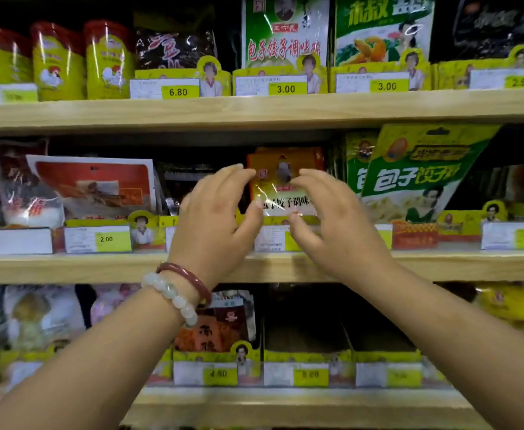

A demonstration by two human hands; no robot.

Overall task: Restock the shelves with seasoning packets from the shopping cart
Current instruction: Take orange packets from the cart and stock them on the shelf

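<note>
A stack of orange seasoning packets (pixel 281 187) stands upright in a yellow display tray (pixel 273 219) on the middle shelf (pixel 68 268). My left hand (pixel 214 225), with bead bracelets on its wrist, curls round the stack's left edge, fingertips at the top corner and thumb on the front. My right hand (pixel 335 225) holds the right edge the same way, fingers curved over the top and thumb low on the front. The shopping cart is out of view.
A large green packet (pixel 416 178) leans tilted just right of the stack. Red and white packets (pixel 93 187) fill the left of this shelf. The top shelf (pixel 254 110) carries green packets and yellow pouches. Below, two yellow trays (pixel 307 356) look dark inside.
</note>
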